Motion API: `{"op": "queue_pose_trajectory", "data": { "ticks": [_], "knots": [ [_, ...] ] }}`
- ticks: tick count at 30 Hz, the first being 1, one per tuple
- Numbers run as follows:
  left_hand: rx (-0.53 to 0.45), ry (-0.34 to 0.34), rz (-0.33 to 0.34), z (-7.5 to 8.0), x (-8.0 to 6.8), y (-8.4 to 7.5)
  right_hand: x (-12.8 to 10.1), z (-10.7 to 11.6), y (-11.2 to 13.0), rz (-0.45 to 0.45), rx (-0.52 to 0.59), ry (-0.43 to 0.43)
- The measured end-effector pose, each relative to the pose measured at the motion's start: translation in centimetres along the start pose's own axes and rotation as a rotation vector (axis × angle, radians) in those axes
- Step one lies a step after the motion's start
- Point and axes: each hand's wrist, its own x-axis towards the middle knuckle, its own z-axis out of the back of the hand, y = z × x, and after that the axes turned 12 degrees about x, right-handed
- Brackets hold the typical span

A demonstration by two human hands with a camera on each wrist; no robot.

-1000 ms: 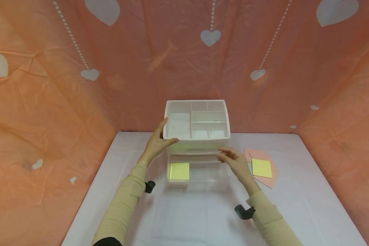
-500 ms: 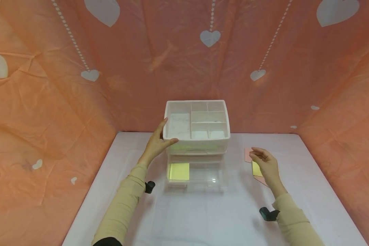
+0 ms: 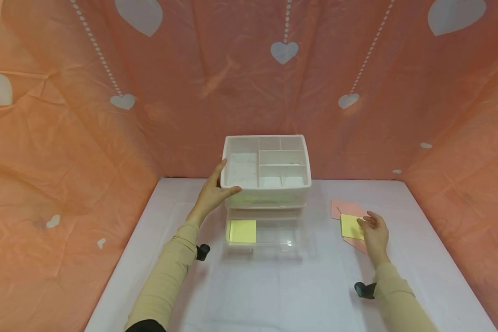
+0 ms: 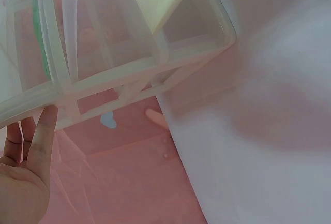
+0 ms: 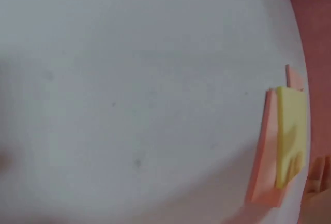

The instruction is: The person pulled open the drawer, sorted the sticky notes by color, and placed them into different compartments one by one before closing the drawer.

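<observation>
The left hand (image 3: pixel 212 193) rests, fingers straight, against the white drawer organizer (image 3: pixel 266 171) at the table's (image 3: pixel 274 295) 12 o'clock. The right hand (image 3: pixel 374 235) presses relaxed fingers on a yellow sticky pad (image 3: pixel 350 226) atop pink pads (image 3: pixel 344 208) at 3 o'clock. Another yellow pad (image 3: pixel 242 231) lies in the open clear drawer (image 3: pixel 269 237) between the hands.

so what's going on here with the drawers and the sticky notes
A person is working at a white table with a small clear drawer organizer. Their left hand rests against its left side by the top tray. The lower drawer is pulled out and holds a yellow sticky pad. Their right hand touches another yellow pad lying on pink pads to the organizer's right.
</observation>
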Motion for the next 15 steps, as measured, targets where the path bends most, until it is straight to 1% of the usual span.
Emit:
{"op": "queue_pose_trajectory", "data": {
  "ticks": [3,5,9,15],
  "knots": [
    [0.002,-0.004,-0.005,0.0,0.0,0.0,0.0,0.3,-0.9,-0.021,-0.086,0.007],
    [-0.004,-0.007,-0.011,0.0,0.0,0.0,-0.1,0.5,-1.4,-0.031,-0.117,0.019],
    [-0.015,-0.012,-0.018,-0.1,0.1,0.0,-0.1,0.8,-2.1,-0.049,-0.15,0.038],
    [-0.026,-0.015,-0.017,-0.1,0.1,0.0,0.0,1.1,-2.7,-0.06,-0.179,0.04]
  ]
}}
